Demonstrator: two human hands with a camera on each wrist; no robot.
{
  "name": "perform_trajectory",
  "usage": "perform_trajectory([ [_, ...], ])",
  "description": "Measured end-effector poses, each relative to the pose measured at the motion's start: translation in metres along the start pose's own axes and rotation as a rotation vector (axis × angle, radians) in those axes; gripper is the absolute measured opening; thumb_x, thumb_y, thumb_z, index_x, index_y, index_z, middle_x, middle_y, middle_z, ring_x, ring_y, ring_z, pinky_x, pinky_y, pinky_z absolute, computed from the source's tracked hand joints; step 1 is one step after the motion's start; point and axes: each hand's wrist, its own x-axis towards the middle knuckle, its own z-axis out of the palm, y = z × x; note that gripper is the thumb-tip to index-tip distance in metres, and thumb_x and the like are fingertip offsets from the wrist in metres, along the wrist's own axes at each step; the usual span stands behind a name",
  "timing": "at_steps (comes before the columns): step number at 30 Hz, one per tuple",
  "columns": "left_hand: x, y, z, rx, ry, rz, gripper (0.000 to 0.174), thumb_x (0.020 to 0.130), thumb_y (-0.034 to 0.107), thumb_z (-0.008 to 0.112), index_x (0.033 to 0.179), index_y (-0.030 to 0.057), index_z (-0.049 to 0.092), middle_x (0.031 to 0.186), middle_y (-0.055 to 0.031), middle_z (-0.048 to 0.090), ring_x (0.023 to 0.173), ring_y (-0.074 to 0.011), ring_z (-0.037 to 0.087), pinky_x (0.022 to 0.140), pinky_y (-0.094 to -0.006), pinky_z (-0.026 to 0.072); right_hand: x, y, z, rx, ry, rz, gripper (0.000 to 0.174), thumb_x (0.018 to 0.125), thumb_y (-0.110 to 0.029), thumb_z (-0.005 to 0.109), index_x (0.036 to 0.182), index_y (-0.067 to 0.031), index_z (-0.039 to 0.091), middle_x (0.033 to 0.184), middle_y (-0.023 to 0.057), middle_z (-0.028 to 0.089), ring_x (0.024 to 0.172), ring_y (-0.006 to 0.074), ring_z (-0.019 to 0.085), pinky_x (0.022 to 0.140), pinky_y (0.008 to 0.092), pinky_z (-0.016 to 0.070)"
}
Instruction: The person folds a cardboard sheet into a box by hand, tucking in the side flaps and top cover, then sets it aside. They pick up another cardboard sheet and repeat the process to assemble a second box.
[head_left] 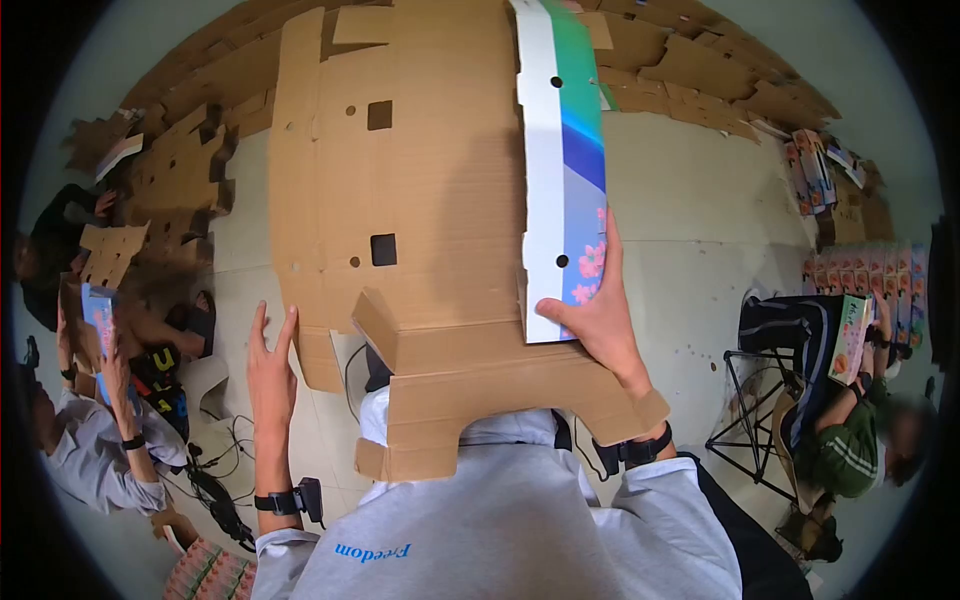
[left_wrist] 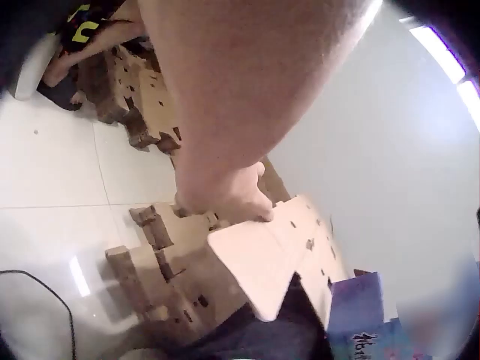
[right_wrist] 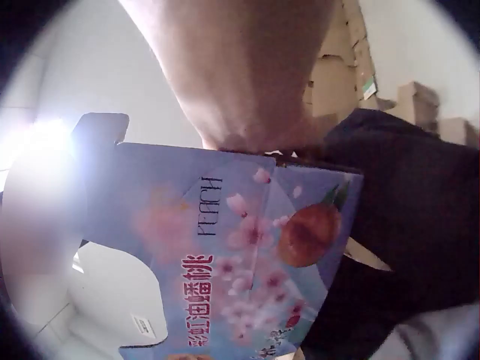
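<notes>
I hold a large flattened cardboard box point(head_left: 420, 200) upright in front of me, brown inner side toward me. A printed flap point(head_left: 565, 170) in white, green and blue with pink blossoms folds over its right edge. My right hand point(head_left: 600, 310) grips that flap, thumb on the near face. In the right wrist view, the right hand point(right_wrist: 255, 135) sits above the printed outer face point(right_wrist: 240, 255) showing peaches and blossoms. My left hand point(head_left: 270, 360) lies with straight fingers against the box's lower left edge. The left wrist view has the left hand point(left_wrist: 225, 195) touching the brown cardboard point(left_wrist: 262, 262).
Stacks of flat brown cardboard point(head_left: 700, 70) line the far floor and the left side point(head_left: 180, 170). A seated person at left point(head_left: 90, 440) and another at right point(head_left: 850, 430) hold printed boxes. A metal stool point(head_left: 750, 400), floor cables point(head_left: 215, 480) and printed boxes point(head_left: 860, 265) are nearby.
</notes>
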Motion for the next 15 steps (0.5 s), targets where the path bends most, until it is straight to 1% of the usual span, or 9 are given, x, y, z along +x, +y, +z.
perform_trajectory([
  [3, -0.015, -0.030, 0.025, 0.080, 0.089, 0.076, 0.092, 0.086, -0.004, 0.076, 0.167, 0.0235, 0.039, 0.172, -0.0221, 0.030, 0.142, -0.0426, 0.052, 0.116, -0.0516, 0.0476, 0.000, 0.006, -0.006, 0.025, -0.023, 0.008, 0.130, 0.072, -0.001, 0.093, 0.172, -0.0048, 0.009, 0.174, 0.0160, 0.026, 0.155, 0.0277, 0.035, 0.125, 0.0400, 0.0355],
  [4, -0.015, -0.028, 0.031, -0.012, 0.150, 0.094, 0.093, 0.087, -0.003, 0.075, 0.168, 0.0189, 0.035, 0.171, -0.0220, 0.031, 0.142, -0.0425, 0.052, 0.115, -0.0512, 0.0480, 0.002, 0.006, -0.008, 0.011, -0.027, 0.003, 0.130, 0.073, -0.001, 0.093, 0.172, -0.0047, 0.009, 0.173, 0.0160, 0.026, 0.155, 0.0276, 0.036, 0.125, 0.0398, 0.0356],
  [5, -0.019, -0.026, 0.032, -0.110, 0.174, 0.112, 0.093, 0.087, -0.001, 0.076, 0.168, 0.0172, 0.035, 0.170, -0.0220, 0.033, 0.142, -0.0421, 0.052, 0.115, -0.0500, 0.0480, 0.003, 0.005, -0.009, -0.007, -0.029, -0.001, 0.130, 0.073, -0.001, 0.093, 0.172, -0.0046, 0.009, 0.173, 0.0160, 0.027, 0.155, 0.0274, 0.036, 0.125, 0.0397, 0.0356],
  [6, -0.018, -0.013, 0.029, -0.212, 0.200, 0.132, 0.093, 0.086, 0.001, 0.077, 0.168, 0.0155, 0.035, 0.168, -0.0219, 0.035, 0.142, -0.0417, 0.052, 0.115, -0.0488, 0.0480, 0.003, -0.002, -0.010, -0.052, -0.039, 0.014, 0.130, 0.074, -0.004, 0.094, 0.172, -0.0048, 0.009, 0.173, 0.0149, 0.027, 0.155, 0.0277, 0.036, 0.125, 0.0403, 0.0357],
  [7, -0.017, -0.006, 0.025, -0.318, 0.227, 0.152, 0.093, 0.086, 0.003, 0.078, 0.168, 0.0137, 0.035, 0.167, -0.0219, 0.037, 0.141, -0.0412, 0.052, 0.116, -0.0476, 0.0479, 0.002, -0.001, -0.009, -0.020, -0.037, 0.025, 0.130, 0.074, -0.004, 0.094, 0.172, -0.0050, 0.010, 0.173, 0.0147, 0.027, 0.155, 0.0278, 0.036, 0.125, 0.0407, 0.0357],
  [10, -0.016, -0.010, 0.010, -0.511, 0.102, 0.108, 0.091, 0.089, 0.005, 0.077, 0.168, 0.0116, 0.033, 0.162, -0.0214, 0.043, 0.144, -0.0375, 0.051, 0.116, -0.0459, 0.0477, 0.003, -0.001, -0.008, 0.042, -0.035, 0.027, 0.129, 0.075, -0.006, 0.094, 0.173, -0.0058, 0.010, 0.173, 0.0144, 0.028, 0.155, 0.0281, 0.037, 0.125, 0.0416, 0.0358],
  [13, -0.013, -0.011, 0.010, -0.964, 0.029, -0.116, 0.090, 0.087, 0.007, 0.079, 0.167, 0.0089, 0.036, 0.160, -0.0227, 0.045, 0.143, -0.0327, 0.052, 0.114, -0.0423, 0.0481, 0.002, 0.002, -0.006, 0.057, -0.034, -0.003, 0.128, 0.076, -0.006, 0.093, 0.173, -0.0065, 0.010, 0.173, 0.0146, 0.027, 0.155, 0.0285, 0.036, 0.125, 0.0422, 0.0358],
  [14, -0.015, -0.008, 0.007, -0.893, 0.115, -0.155, 0.088, 0.087, 0.007, 0.079, 0.166, 0.0084, 0.038, 0.156, -0.0229, 0.049, 0.138, -0.0322, 0.056, 0.110, -0.0414, 0.0504, 0.002, 0.003, -0.006, 0.053, -0.034, -0.005, 0.128, 0.076, -0.006, 0.093, 0.173, -0.0066, 0.010, 0.173, 0.0148, 0.027, 0.156, 0.0286, 0.035, 0.125, 0.0422, 0.0358],
  [15, -0.016, 0.010, -0.009, -0.823, 0.197, -0.193, 0.087, 0.087, 0.007, 0.079, 0.164, 0.0079, 0.040, 0.153, -0.0230, 0.052, 0.134, -0.0316, 0.060, 0.106, -0.0405, 0.0528, 0.001, 0.003, -0.007, 0.046, -0.034, -0.005, 0.127, 0.076, -0.006, 0.093, 0.173, -0.0068, 0.011, 0.173, 0.0149, 0.026, 0.156, 0.0287, 0.035, 0.125, 0.0423, 0.0358],
])
